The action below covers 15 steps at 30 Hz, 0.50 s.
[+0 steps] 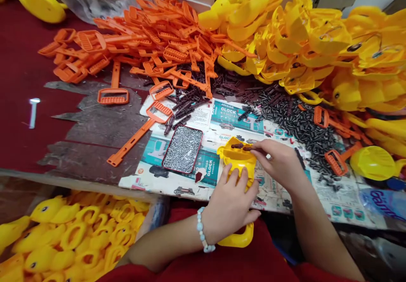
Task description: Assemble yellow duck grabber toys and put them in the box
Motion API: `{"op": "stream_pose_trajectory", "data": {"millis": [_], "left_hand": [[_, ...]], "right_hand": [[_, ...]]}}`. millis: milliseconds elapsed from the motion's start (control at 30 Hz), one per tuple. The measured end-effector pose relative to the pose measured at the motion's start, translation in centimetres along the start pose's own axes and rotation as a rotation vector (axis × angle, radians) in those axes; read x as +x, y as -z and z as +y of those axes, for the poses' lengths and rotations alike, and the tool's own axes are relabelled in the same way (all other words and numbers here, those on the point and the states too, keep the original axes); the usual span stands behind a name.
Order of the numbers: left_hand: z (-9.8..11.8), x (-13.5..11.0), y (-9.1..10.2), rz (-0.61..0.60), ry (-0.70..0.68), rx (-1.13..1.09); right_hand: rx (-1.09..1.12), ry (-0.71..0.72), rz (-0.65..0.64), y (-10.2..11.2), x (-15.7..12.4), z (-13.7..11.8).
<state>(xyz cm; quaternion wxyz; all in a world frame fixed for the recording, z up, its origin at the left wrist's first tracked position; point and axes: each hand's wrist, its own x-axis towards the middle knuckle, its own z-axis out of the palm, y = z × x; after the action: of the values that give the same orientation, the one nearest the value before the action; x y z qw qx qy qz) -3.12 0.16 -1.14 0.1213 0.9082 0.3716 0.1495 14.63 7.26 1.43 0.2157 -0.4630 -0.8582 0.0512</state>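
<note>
A yellow plastic toy half-shell point(240, 158) lies hollow side up at the front of the bench, its looped handle below my wrist. My left hand point(231, 197) lies over its lower part, fingers curled onto it and holding it. At the upper end of the shell, my right hand point(275, 159) pinches a small dark brown plastic piece point(247, 148). A similar brown piece point(236, 146) sits beside it in the shell. To the left is a shallow red-rimmed tray point(164, 163) full of tiny silver screws.
Orange handled plastic parts point(152, 41) are heaped at the back left, yellow shells point(304, 45) at the back right. Small black cylinders point(304, 138) spread right of my hands, near brown pieces point(187, 100). A box point(152, 210) of yellow duck-shaped toys stands below the bench edge.
</note>
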Motion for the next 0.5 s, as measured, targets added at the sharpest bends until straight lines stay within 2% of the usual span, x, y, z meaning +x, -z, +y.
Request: {"op": "stream_pose_trajectory", "data": {"millis": [233,300,367,400,433,500], "left_hand": [[0.5,0.1,0.2,-0.047,0.010,-0.024],[0.1,-0.1,0.8,-0.018,-0.035,-0.064],[-1.7,-1.0,2.0,0.077,-0.065,-0.156],[-3.2,-1.9,2.7,0.158,-0.028,-0.187],[-5.0,-3.0,3.5,0.247,0.074,-0.199],[-9.1,-6.0,5.0,0.482,0.484,-0.010]], "right_hand": [[-0.115,0.038,-0.023,-0.5,0.5,-0.4],[-0.111,0.055,-0.012,-0.9,0.4,-0.3],[-0.102,0.073,0.002,-0.9,0.1,-0.1],[-0.104,0.069,0.010,-0.8,-0.2,-0.1],[-0.109,0.053,0.023,-0.5,-0.5,-0.1],[-0.115,-0.015,0.078,0.4,-1.3,-0.3]]}}
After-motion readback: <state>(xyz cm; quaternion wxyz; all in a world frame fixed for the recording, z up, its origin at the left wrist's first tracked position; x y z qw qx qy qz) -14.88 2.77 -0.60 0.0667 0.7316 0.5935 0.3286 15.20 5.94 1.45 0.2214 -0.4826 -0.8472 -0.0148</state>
